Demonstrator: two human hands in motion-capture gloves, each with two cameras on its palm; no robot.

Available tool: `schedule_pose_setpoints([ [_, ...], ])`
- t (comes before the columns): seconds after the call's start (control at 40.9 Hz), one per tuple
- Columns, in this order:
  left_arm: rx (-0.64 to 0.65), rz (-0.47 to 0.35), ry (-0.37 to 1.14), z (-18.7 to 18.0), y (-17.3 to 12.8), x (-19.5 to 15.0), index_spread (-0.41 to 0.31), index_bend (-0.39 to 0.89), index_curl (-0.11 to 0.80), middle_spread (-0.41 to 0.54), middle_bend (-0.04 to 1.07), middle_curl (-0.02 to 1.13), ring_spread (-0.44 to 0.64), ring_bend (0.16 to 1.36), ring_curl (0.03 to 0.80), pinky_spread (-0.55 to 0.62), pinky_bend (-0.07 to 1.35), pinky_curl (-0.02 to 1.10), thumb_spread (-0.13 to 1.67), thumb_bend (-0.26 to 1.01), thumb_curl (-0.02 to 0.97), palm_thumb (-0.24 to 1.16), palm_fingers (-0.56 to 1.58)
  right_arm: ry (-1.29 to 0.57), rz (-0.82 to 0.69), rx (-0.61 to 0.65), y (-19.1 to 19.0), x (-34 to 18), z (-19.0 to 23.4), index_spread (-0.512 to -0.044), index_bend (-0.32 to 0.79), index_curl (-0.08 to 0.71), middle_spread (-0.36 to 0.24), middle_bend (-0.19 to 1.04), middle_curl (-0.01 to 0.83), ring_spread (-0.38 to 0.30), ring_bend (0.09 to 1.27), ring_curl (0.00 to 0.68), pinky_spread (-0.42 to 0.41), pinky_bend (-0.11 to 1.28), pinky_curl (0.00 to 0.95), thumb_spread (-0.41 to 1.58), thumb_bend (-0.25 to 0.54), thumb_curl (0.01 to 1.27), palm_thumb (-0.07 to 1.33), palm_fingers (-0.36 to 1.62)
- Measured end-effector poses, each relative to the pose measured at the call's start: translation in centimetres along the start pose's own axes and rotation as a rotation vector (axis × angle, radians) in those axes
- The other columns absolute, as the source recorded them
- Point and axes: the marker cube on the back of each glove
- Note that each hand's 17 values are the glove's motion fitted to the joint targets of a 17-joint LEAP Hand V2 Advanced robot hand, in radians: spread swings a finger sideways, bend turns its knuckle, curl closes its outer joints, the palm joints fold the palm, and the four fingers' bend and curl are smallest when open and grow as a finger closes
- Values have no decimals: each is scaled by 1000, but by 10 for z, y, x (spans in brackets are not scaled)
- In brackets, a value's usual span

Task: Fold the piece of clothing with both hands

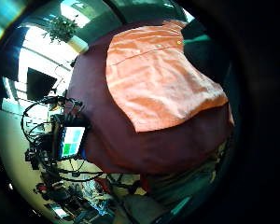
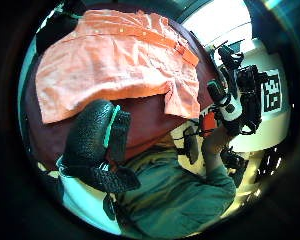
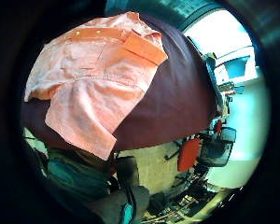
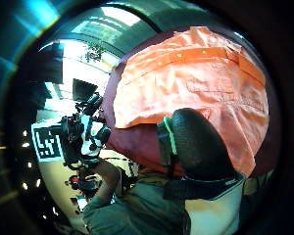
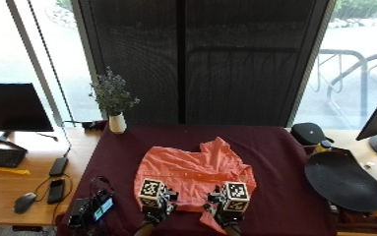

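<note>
An orange button-up shirt (image 5: 194, 174) lies spread on the dark maroon table (image 5: 273, 157), its collar toward the far side and one sleeve hanging near the front edge. My left hand (image 5: 152, 210) hovers over the shirt's near left hem and my right hand (image 5: 225, 215) over its near right hem. Both palm cameras see the shirt from a little way off, spread flat (image 1: 154, 74) (image 3: 98, 79). The left thumb (image 2: 92, 135) and the right thumb (image 4: 198, 142) are relaxed, with no cloth between the fingers.
A white vase with a plant (image 5: 116, 120) stands at the table's far left corner. A small device with a lit screen and cables (image 5: 93, 209) sits at the front left. A black round object (image 5: 342, 181) lies to the right. A wooden desk with a monitor (image 5: 11, 108) adjoins on the left.
</note>
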Motion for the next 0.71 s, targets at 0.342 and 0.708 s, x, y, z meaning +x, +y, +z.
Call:
schedule_pose_setpoints([
  [0.342,-212,-35,-30,51,1,-5,-134,137,305,-69,201,393,58,463,319,139,330,315,1124,-11,304,398,628,8,-21,-301,21,21,50,-327,131,254,82,175,255,149,353,256,244,636,335,1222,79,294,480,160],
  [0.708,-303,-22,-128,67,-3,4,-134,132,309,-100,212,421,16,472,338,131,312,344,1110,-11,338,487,649,63,25,-407,10,20,79,-224,107,238,66,199,300,53,486,316,58,674,350,1168,106,353,724,363],
])
